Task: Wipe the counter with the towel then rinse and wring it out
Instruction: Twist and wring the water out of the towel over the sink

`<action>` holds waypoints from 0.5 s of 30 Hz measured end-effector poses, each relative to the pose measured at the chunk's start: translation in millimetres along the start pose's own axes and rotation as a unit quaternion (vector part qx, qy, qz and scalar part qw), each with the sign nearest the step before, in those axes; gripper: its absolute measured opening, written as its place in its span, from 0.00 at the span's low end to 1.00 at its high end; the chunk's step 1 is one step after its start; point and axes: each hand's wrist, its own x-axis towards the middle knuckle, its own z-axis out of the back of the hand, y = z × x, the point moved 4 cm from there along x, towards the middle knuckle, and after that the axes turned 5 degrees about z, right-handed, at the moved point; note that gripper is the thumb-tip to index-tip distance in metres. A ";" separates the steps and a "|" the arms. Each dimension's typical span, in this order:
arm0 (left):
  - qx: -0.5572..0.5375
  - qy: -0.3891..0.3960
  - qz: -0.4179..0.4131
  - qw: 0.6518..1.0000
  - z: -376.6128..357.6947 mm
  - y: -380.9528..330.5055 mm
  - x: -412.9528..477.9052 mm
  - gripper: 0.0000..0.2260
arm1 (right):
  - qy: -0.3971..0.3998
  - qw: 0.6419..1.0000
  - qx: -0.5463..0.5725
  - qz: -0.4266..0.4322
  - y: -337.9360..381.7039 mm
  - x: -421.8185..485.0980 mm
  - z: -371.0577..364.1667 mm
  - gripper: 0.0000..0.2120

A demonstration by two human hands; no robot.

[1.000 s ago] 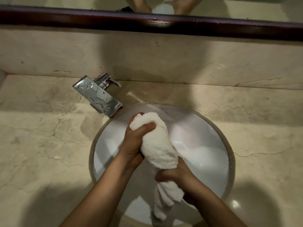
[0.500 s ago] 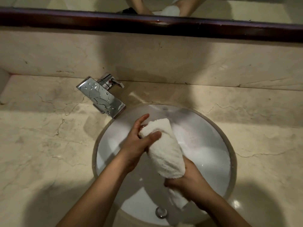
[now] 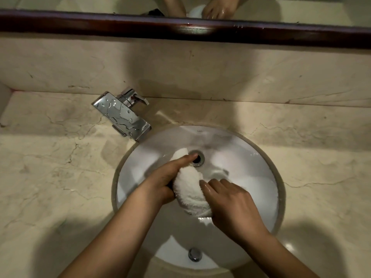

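A rolled white towel [image 3: 190, 187] lies low inside the round white sink basin [image 3: 251, 157], near the drain [image 3: 197, 158]. My left hand [image 3: 166, 177] is wrapped around the towel's upper end, thumb stretched over it toward the drain. My right hand [image 3: 230, 205] grips the lower end, its fingers pressed into the cloth. Part of the towel is hidden under both hands. The beige marble counter [image 3: 50, 177] surrounds the basin.
A chrome tap [image 3: 122, 115] with water drops on it stands at the basin's back left, no water running from it. A small chrome overflow fitting [image 3: 194, 254] sits on the near basin wall. A dark wooden mirror frame [image 3: 180, 27] runs above the marble backsplash.
Both hands have lowered the towel deeper into the basin and toward the drain. The right hand slid up and over the towel's lower end; the hanging tail is no longer visible.
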 end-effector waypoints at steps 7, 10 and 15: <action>-0.068 -0.011 -0.098 0.993 3.2 -9.6 -3.3 0.03 | 0.076 0.964 0.205 -0.153 -8.1 -4.0 -13.8 0.20; -0.046 -0.019 -0.163 0.985 3.8 -8.6 -2.2 0.04 | 0.113 0.902 0.347 -0.230 -6.1 -0.5 -16.9 0.18; -0.036 -0.036 -0.258 0.965 6.0 -12.3 -6.8 0.05 | 0.142 0.765 0.547 -0.308 5.4 -0.2 -30.3 0.31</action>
